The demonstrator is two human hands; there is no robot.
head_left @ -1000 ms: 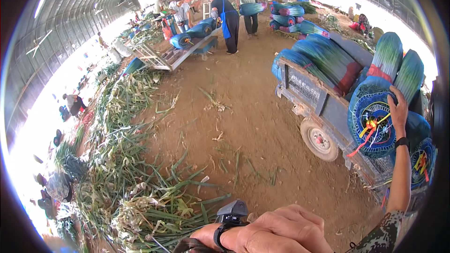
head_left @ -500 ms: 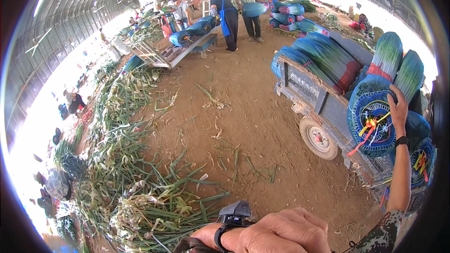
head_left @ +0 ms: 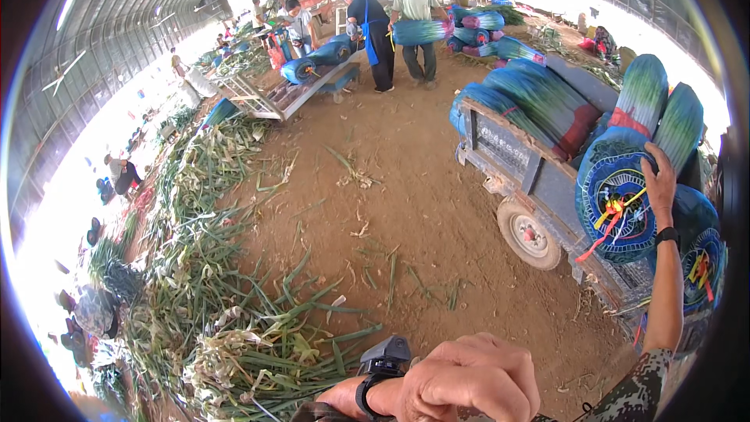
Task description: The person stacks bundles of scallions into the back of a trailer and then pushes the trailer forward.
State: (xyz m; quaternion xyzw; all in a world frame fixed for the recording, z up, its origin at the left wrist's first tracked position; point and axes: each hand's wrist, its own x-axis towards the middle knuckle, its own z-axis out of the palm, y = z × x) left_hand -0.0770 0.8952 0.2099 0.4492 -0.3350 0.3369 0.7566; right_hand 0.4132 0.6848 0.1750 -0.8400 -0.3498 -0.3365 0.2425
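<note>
My right hand [head_left: 661,184] is raised on the right and lies against the round end of a blue net-wrapped bundle of green onions [head_left: 606,223], its fingers stretched out along the rim. Yellow and red ties [head_left: 615,208] hang from the middle of that end. The bundle sits at the rear of a small grey cart [head_left: 519,152] loaded with similar bundles. Low in the middle, my left hand [head_left: 469,381] is closed, knuckles up, over the dirt floor. Whatever its fingers may hold is hidden. A black device [head_left: 385,355] is strapped to the left wrist.
Loose onion leaves [head_left: 226,297] pile up along the left. Farther off, two people stand by a flat trolley [head_left: 305,90] bearing bundles, and a person in a pale shirt [head_left: 416,4] carries another bundle. More bundles [head_left: 484,27] are stacked behind. The cart's wheel [head_left: 530,232] stands on brown dirt.
The person in the pale shirt has shifted slightly left and turned the carried bundle. My left hand has moved a little left and up. My right hand stays on its bundle.
</note>
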